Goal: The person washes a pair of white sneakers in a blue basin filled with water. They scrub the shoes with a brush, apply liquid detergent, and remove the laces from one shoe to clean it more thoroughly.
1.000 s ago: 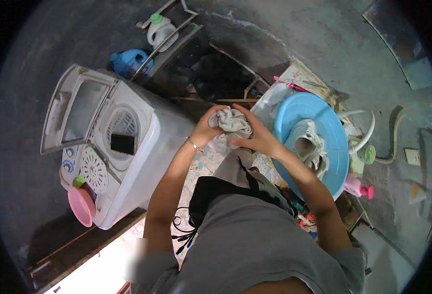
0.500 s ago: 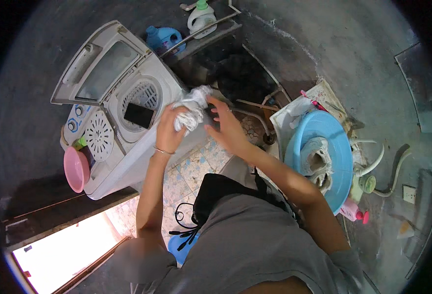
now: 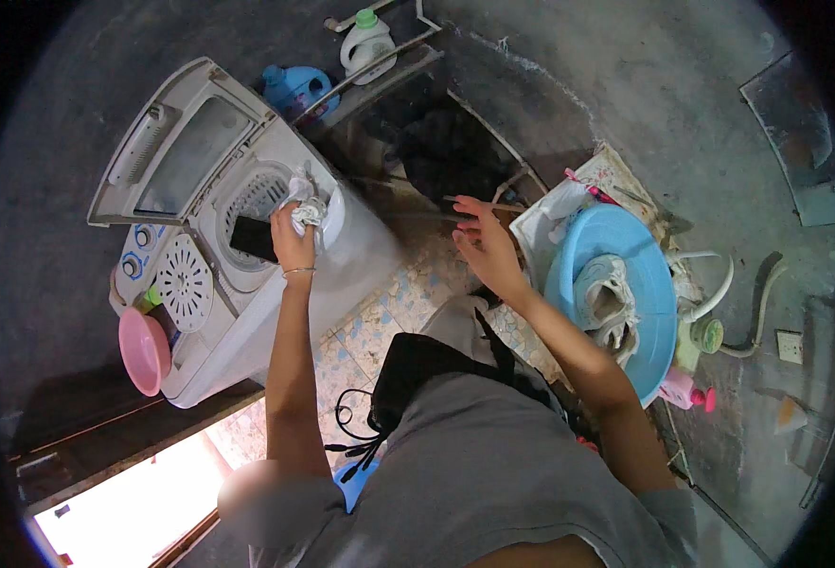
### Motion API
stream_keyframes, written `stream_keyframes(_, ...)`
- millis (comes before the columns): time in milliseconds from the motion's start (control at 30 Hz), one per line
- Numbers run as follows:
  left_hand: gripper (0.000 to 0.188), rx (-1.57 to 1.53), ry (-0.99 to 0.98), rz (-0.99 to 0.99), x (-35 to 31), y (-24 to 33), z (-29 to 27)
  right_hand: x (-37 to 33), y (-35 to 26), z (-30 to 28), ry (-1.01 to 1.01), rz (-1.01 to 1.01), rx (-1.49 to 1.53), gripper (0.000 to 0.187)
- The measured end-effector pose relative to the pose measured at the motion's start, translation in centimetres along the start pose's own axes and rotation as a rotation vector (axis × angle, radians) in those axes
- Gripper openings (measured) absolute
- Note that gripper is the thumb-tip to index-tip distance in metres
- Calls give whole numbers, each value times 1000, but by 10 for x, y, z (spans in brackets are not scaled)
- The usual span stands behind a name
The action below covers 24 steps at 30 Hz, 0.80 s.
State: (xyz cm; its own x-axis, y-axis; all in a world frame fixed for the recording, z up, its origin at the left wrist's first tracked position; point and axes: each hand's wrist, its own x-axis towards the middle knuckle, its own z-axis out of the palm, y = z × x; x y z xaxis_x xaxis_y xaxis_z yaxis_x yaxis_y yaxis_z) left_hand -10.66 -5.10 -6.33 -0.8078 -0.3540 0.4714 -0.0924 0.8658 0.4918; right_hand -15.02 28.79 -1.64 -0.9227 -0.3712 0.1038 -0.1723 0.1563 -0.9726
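My left hand point(image 3: 291, 248) grips a wrung, pale grey cloth point(image 3: 304, 204) over the round open drum of a white twin-tub washing machine point(image 3: 361, 251), whose lid point(image 3: 186, 147) stands raised. A dark flat object point(image 3: 252, 239) lies at the drum's edge beside that hand. My right hand point(image 3: 482, 242) hovers open with fingers spread, between the machine and a light blue basin point(image 3: 654, 284). More wet cloth point(image 3: 607, 298) lies heaped in the basin.
A pink bowl point(image 3: 143, 348) rests on the machine's near corner. A blue jug point(image 3: 290, 87) and a white bottle with a green cap point(image 3: 365, 43) stand behind the machine. A pink bottle point(image 3: 684, 390) and white hoses point(image 3: 711, 284) lie right of the basin. Black cables point(image 3: 351, 431) dangle over the tiled floor.
Both hands held the cloth near the basin; it was carried left to the machine's drum. The right hand has let go and drawn back toward the basin.
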Motion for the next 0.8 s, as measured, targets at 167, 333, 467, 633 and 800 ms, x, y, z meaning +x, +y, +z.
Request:
stream_keyframes(167, 43, 48, 15, -20, -6, 12, -3, -5, 8, 7, -21, 32, -3, 45)
stream_keyframes(333, 41, -21, 100, 36, -23, 11, -20, -5, 9, 23, -98, 37, 17, 37)
stream_keyframes(467, 42, -191, 252, -220, -68, -11, -59, -1, 6, 46, -176, 1, -65, 35)
stream_keyframes(633, 49, -264, 397, -476, -128, -7, -133, 18, -6, 112, -224, -236, -265, 45)
stream_keyframes(800, 48, -256, 448, -594, -194, -14, -192, 33, -46, 207, -305, -451, -401, 61)
